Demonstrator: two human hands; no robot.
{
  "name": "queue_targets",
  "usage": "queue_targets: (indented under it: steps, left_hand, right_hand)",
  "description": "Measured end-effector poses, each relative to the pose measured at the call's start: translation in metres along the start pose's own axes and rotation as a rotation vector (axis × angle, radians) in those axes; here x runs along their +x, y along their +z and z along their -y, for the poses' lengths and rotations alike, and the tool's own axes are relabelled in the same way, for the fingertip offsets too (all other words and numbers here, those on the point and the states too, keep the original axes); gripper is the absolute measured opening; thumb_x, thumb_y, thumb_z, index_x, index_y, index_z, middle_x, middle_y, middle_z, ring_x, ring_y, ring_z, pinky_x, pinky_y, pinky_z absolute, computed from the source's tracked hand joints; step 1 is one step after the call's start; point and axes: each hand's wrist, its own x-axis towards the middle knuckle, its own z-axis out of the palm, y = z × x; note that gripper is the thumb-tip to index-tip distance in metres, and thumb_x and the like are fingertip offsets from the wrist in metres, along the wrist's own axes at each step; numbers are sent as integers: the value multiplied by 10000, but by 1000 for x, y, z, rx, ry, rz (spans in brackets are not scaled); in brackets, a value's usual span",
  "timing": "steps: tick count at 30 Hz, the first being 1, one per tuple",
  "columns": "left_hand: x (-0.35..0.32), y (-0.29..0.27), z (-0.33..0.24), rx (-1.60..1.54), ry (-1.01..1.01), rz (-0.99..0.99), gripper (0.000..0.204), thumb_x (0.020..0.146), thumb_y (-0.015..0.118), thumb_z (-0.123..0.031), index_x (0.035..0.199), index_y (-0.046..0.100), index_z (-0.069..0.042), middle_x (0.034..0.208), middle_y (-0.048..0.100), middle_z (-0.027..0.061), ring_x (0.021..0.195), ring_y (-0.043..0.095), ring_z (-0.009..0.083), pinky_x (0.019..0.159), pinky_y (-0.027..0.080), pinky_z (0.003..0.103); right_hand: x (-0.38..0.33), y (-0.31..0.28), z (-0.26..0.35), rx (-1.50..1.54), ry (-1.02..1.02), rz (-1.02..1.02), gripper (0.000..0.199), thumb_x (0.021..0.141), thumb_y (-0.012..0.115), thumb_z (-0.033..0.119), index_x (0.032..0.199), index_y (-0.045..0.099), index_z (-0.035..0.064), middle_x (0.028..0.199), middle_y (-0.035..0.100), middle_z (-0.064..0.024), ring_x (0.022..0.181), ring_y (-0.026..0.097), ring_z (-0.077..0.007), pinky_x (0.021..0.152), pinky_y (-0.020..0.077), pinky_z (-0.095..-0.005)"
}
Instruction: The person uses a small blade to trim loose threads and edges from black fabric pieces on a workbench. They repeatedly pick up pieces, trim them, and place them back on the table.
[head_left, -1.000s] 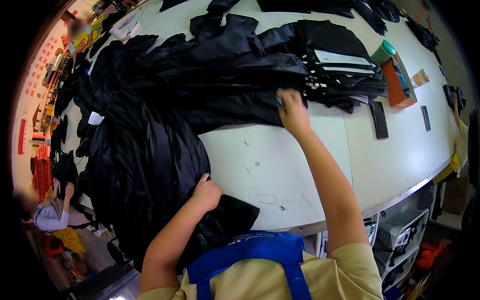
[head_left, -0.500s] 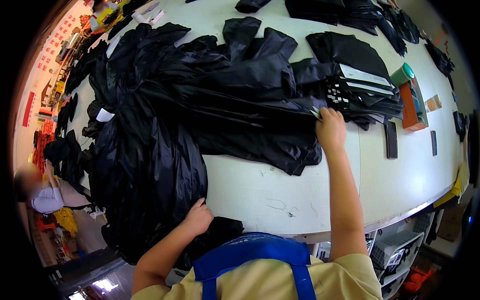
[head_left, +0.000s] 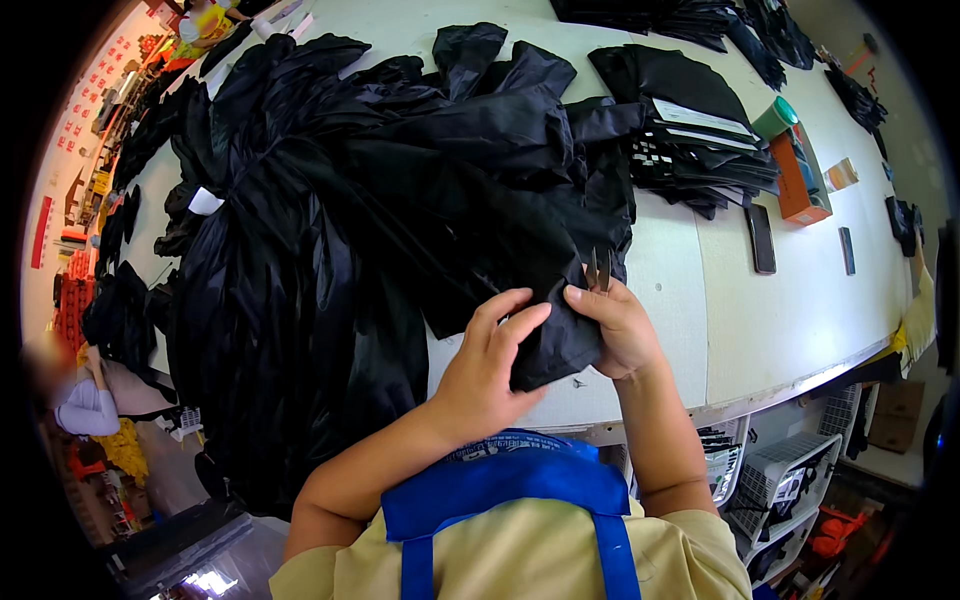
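A large heap of black shiny fabric garments point(head_left: 290, 250) spreads over the left and middle of the table. My right hand point(head_left: 628, 330) holds a pair of thread snips point(head_left: 598, 268), blades pointing away from me, and pinches the black garment point(head_left: 562, 345) under its thumb. Close on the left, my left hand point(head_left: 485, 365) has its curved fingers on the same piece, which hangs gathered between both hands. Its thumb side is slightly blurred. A white label point(head_left: 206, 202) shows on the heap's left part.
Right of the heap lies a stack of folded black pieces point(head_left: 690, 150) with white papers. Beyond it stand an orange box point(head_left: 800, 185), a green-lidded cup point(head_left: 775, 118) and a phone point(head_left: 762, 240). White wire baskets point(head_left: 785, 480) sit below the table edge. Another person point(head_left: 90, 400) is at far left.
My right hand has drawn back toward me with the snips and the end of the black garment. My left hand has moved right and up from the heap's near edge to meet it.
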Motion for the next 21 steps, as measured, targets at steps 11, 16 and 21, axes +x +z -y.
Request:
queue_targets:
  steps: [11,16,21]
  left_hand:
    - [-23,-33,-17,-1205,-465,-352,226,967,462,-131,1166,498,-29,1044,601,66,954,603,140,797,517,288]
    - [-35,-43,-21,-1289,-471,-417,251,980,431,-173,1160,502,-13,1116,602,113,1000,607,211,873,503,352]
    - [-47,-55,-27,-1265,-444,-438,228,973,441,-164,1119,514,-6,1125,598,111,1030,591,206,910,476,343]
  right_hand:
    - [-37,39,-47,-1294,-902,-124,626,588,802,41,1148,523,45,1127,533,-146,813,571,-257,637,486,-324]
    - [-34,30,-40,-1130,-947,-54,216,713,677,-55,905,620,25,828,620,-77,707,571,-199,605,462,-284]
    - [-39,26,-35,-319,-396,-58,93,905,579,118,893,590,26,645,462,64,529,362,-16,479,275,-186]
